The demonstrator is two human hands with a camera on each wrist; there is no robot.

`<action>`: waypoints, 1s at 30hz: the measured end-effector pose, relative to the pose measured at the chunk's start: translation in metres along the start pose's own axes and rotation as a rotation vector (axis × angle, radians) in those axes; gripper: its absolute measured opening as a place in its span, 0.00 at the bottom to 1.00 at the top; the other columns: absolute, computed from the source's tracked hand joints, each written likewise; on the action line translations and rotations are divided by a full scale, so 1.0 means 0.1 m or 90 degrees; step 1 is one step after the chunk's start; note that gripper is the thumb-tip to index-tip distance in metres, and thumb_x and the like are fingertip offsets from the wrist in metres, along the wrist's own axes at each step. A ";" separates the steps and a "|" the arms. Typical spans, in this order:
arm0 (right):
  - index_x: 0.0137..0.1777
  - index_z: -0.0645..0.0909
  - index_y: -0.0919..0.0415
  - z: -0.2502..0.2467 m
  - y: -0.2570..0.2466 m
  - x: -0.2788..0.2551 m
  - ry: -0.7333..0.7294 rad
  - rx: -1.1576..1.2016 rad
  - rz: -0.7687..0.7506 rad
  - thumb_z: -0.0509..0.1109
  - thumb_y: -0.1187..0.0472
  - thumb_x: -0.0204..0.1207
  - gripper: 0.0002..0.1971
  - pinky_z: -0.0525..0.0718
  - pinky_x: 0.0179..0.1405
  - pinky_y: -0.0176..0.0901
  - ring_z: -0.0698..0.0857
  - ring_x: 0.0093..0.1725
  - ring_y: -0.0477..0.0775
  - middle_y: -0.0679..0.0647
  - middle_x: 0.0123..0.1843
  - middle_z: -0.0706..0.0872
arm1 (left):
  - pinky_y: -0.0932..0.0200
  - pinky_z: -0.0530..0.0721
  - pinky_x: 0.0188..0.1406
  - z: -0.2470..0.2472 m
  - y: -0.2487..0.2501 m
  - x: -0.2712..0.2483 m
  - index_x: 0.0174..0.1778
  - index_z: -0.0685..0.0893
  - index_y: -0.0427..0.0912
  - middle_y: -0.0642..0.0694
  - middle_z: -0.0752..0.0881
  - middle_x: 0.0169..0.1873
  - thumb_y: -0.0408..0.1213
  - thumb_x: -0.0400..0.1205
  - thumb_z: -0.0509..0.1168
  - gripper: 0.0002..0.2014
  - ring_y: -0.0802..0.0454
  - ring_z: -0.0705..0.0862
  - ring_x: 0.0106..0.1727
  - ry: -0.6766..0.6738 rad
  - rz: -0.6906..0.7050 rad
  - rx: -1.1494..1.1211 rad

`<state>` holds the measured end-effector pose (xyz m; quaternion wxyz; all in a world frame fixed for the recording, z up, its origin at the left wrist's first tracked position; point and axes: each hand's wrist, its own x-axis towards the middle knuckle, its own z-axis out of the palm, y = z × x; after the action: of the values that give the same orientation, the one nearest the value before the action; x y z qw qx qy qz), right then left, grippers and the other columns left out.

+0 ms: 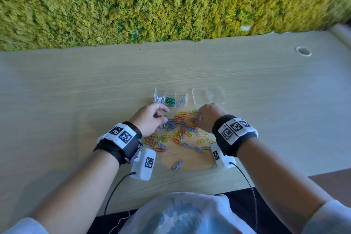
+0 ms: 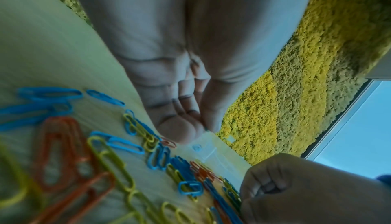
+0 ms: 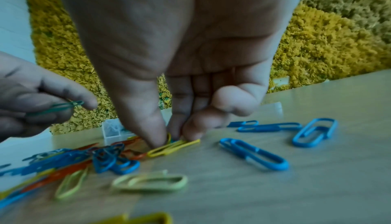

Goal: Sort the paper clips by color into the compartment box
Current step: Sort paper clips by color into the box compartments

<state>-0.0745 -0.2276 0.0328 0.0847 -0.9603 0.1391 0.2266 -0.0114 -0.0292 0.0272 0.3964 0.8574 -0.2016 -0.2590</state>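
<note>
The clear compartment box [image 1: 157,91] stands behind the pile, with white clips [image 1: 160,99], green clips [image 1: 169,100] and blue clips [image 1: 180,102] in three cells. Loose blue, orange and yellow paper clips [image 1: 180,131] lie mixed on the table. My left hand [image 1: 163,117] hovers at the pile's left edge and pinches a green paper clip [image 3: 61,106] between thumb and fingers. My right hand [image 3: 171,139] is down on the pile's far right; its thumb and fingertips pinch a clip beside a yellow clip [image 3: 173,146]. The pinched clip's colour is mostly hidden.
The box's clear lid [image 1: 208,95] lies to the right of the box. A moss wall [image 1: 171,5] runs along the table's far edge. A cable hole [image 1: 303,51] sits at the far right. One stray blue clip [image 1: 177,164] lies nearer me.
</note>
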 end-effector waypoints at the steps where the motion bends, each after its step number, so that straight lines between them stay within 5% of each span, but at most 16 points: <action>1: 0.51 0.85 0.61 -0.02 -0.01 -0.01 -0.016 -0.021 -0.004 0.61 0.50 0.78 0.16 0.81 0.38 0.41 0.85 0.45 0.57 0.57 0.51 0.87 | 0.61 0.82 0.29 0.02 0.02 0.01 0.55 0.81 0.45 0.50 0.80 0.32 0.29 0.82 0.63 0.09 0.51 0.80 0.28 -0.013 -0.003 -0.010; 3: 0.55 0.84 0.61 -0.04 -0.02 -0.03 -0.028 -0.035 -0.021 0.62 0.48 0.78 0.18 0.84 0.43 0.41 0.86 0.51 0.56 0.56 0.54 0.86 | 0.52 0.85 0.37 0.05 0.04 0.03 0.57 0.82 0.45 0.48 0.80 0.30 0.29 0.83 0.60 0.11 0.48 0.81 0.31 -0.044 -0.013 -0.016; 6: 0.50 0.86 0.62 -0.04 0.01 -0.06 -0.001 0.033 -0.048 0.67 0.52 0.75 0.14 0.87 0.53 0.46 0.86 0.52 0.56 0.55 0.53 0.87 | 0.49 0.85 0.40 0.11 0.09 0.03 0.45 0.80 0.49 0.47 0.81 0.29 0.30 0.83 0.58 0.10 0.46 0.82 0.31 -0.068 -0.061 -0.049; 9: 0.43 0.86 0.57 -0.01 0.07 -0.07 0.032 0.164 -0.054 0.73 0.59 0.71 0.04 0.87 0.50 0.45 0.83 0.44 0.51 0.52 0.45 0.87 | 0.49 0.84 0.39 0.19 0.13 0.05 0.40 0.78 0.45 0.45 0.80 0.26 0.29 0.82 0.56 0.09 0.45 0.82 0.31 -0.067 -0.103 -0.108; 17: 0.46 0.88 0.56 -0.02 0.18 -0.05 0.056 0.249 -0.058 0.71 0.62 0.74 0.05 0.85 0.45 0.41 0.84 0.43 0.51 0.49 0.43 0.87 | 0.53 0.82 0.36 0.28 0.24 0.12 0.40 0.79 0.46 0.45 0.83 0.29 0.30 0.80 0.59 0.08 0.45 0.81 0.30 -0.084 -0.082 -0.056; 21: 0.50 0.87 0.55 -0.11 0.11 0.01 0.046 0.092 -0.032 0.65 0.54 0.80 0.10 0.86 0.48 0.42 0.86 0.50 0.52 0.52 0.53 0.88 | 0.50 0.82 0.36 0.32 0.26 0.18 0.44 0.79 0.50 0.43 0.85 0.34 0.27 0.80 0.62 0.11 0.44 0.82 0.35 -0.106 -0.069 -0.072; 23: 0.51 0.83 0.60 -0.12 0.01 0.06 -0.015 -0.060 -0.024 0.60 0.46 0.81 0.18 0.85 0.38 0.43 0.85 0.44 0.52 0.52 0.47 0.85 | 0.52 0.82 0.33 0.33 0.26 0.20 0.46 0.79 0.51 0.44 0.86 0.34 0.25 0.79 0.65 0.13 0.45 0.83 0.36 -0.119 -0.066 -0.096; 26: 0.39 0.73 0.62 -0.06 -0.08 0.17 -0.015 -0.101 -0.006 0.60 0.44 0.80 0.20 0.70 0.22 0.39 0.74 0.28 0.48 0.52 0.32 0.74 | 0.50 0.83 0.36 0.33 0.25 0.21 0.46 0.79 0.54 0.44 0.86 0.34 0.25 0.79 0.67 0.15 0.45 0.83 0.36 -0.113 -0.062 -0.083; 30: 0.40 0.81 0.63 -0.11 -0.03 0.15 -0.030 -0.012 -0.015 0.62 0.49 0.78 0.17 0.84 0.33 0.43 0.83 0.37 0.52 0.54 0.44 0.85 | 0.53 0.82 0.35 0.35 0.29 0.15 0.39 0.80 0.50 0.47 0.83 0.29 0.29 0.80 0.60 0.11 0.48 0.81 0.30 -0.105 -0.051 0.000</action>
<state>-0.0561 -0.2307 0.0354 0.0816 -0.9569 0.1238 0.2496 -0.0250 -0.0753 0.0263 0.3680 0.8404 -0.1987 -0.3446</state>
